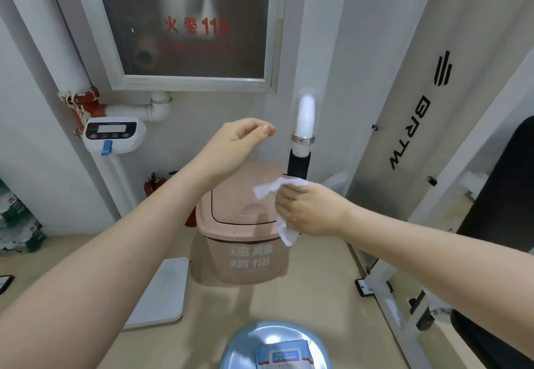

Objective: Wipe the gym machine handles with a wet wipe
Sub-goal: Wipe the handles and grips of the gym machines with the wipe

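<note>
A gym machine handle (pixel 298 163) stands upright in the middle: a black foam grip, a metal ring above it and a white bar end on top. My right hand (pixel 306 208) wraps a white wet wipe (pixel 270 189) around the lower part of the black grip, with loose ends of the wipe sticking out to the left and hanging below the fist. My left hand (pixel 234 144) hovers to the left of the handle, apart from it, fingers loosely curled and holding nothing.
A pink lidded bin (pixel 245 238) stands on the floor just behind the handle. A pack of wipes (pixel 284 357) lies on a blue round stool (pixel 239 348) at the bottom. The white machine frame (pixel 384 290) and black pad (pixel 502 195) fill the right. A scale (pixel 161 290) lies left.
</note>
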Demonstrator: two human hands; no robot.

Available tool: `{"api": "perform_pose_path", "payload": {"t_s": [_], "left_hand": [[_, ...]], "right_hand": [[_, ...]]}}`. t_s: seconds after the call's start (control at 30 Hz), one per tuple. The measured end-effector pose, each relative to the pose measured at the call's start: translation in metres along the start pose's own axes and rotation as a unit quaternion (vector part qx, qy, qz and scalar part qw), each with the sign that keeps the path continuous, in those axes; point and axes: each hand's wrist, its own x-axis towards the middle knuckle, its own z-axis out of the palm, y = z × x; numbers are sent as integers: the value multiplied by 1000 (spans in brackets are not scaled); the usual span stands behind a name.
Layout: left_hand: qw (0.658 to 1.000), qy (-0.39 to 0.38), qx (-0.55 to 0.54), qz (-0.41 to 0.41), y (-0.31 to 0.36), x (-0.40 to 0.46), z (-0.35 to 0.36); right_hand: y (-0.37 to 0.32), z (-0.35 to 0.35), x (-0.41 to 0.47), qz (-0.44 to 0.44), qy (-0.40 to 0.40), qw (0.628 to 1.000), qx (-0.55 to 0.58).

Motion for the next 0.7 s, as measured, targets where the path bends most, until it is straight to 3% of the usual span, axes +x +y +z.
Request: {"api": "perform_pose_path", "payload": {"t_s": [0.07, 0.27, 0.4, 0.53, 0.6, 0.7], "left_hand": [[1000, -8, 7, -7, -3, -1, -1], [1000, -26, -3, 17, 1, -5, 4], [996, -58, 50, 41, 3, -10, 9], [990, -98, 83, 58, 1, -21, 9], [994, -88, 54, 44, -2, -25, 8], [992, -121, -22, -4, -6, -32, 10]], "right_hand": [[9, -1, -5, -16, 2, 999, 45], [15, 8, -15, 103, -5, 988, 112], [-13, -10, -9, 31, 66, 983, 169], [-18, -32, -2, 126, 123, 898, 403], [-13, -49, -4, 202, 144, 860, 446], [-5, -64, -7, 281, 172, 835, 440]]}}
